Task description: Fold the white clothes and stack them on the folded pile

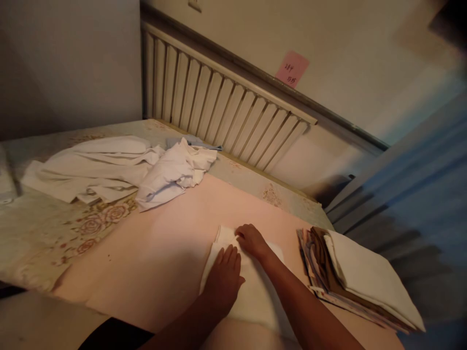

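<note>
A white cloth garment (251, 296), partly folded, lies on the pink sheet in front of me. My left hand (224, 279) rests flat on its left side with the fingers stretched out. Near the cloth's far edge, my right hand (251, 240) has its fingers curled together in a pinch on the white fabric. Both forearms cover parts of the cloth, so its full outline is hidden.
To the right is a stack of folded clothes (375, 277), white on top. Crumpled white garments (98, 165) and a pale shirt (175, 175) lie at the far left. A radiator (219, 97) runs behind the table; a blue curtain (412, 204) hangs at right.
</note>
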The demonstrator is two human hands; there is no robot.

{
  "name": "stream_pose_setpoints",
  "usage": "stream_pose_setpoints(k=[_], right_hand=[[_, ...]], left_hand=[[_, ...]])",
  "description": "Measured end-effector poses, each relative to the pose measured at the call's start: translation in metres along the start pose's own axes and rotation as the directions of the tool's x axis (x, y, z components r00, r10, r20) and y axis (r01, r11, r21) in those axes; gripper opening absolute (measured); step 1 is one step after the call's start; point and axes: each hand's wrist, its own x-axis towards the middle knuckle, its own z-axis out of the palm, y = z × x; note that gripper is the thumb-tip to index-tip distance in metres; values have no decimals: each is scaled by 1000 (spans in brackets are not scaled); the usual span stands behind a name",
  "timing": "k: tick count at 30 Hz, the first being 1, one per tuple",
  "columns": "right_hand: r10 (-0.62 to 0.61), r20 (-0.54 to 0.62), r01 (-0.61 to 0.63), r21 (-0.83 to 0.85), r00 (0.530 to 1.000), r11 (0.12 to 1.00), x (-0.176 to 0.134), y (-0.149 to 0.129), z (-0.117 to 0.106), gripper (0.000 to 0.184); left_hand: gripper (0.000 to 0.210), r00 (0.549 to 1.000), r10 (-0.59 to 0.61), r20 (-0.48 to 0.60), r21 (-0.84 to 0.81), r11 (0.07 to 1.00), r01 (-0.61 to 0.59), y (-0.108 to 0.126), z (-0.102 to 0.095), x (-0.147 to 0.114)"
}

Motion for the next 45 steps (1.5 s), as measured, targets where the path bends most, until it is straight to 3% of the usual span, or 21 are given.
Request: stream_pose_setpoints(k=[6, 11, 18, 23, 30, 33, 39, 42, 45], right_hand=[[46, -47, -47, -20, 998, 999, 0, -7, 6, 10], [114, -126, -107, 56, 986, 993, -6, -3, 11, 8], [396, -220, -344, 239, 892, 908, -36, 80, -32, 19], [519, -84, -473, 307, 851, 826, -67, 116, -42, 20], [497, 79, -496, 299, 864, 815, -77, 107, -27, 44], [495, 78, -493, 313, 865, 812, -77, 103, -24, 40], [498, -86, -437, 367, 863, 821, -78, 93, -17, 24], [516, -206, -419, 377, 831, 826, -81, 85, -9, 27], [560, -250, -452, 379, 790, 807, -87, 83, 0, 32]], left_hand=[[62, 999, -31, 21, 15, 999, 31, -2, 9, -5], [67, 999, -40, 19, 35, 999, 39, -4, 14, -8], [68, 999, -29, 45, 75, 997, 26, -3, 11, -8], [68, 997, -35, 75, 86, 996, 29, -3, 5, -7], [66, 997, -29, 68, 81, 996, 23, -2, 2, -8], [65, 999, -27, 35, 93, 995, 23, -3, 6, -8], [67, 999, -20, 28, 96, 995, 17, -4, 10, -8], [67, 1000, -10, 10, 98, 995, 9, -5, 12, -8], [66, 1000, -10, -9, 102, 995, 11, -5, 13, -9]])
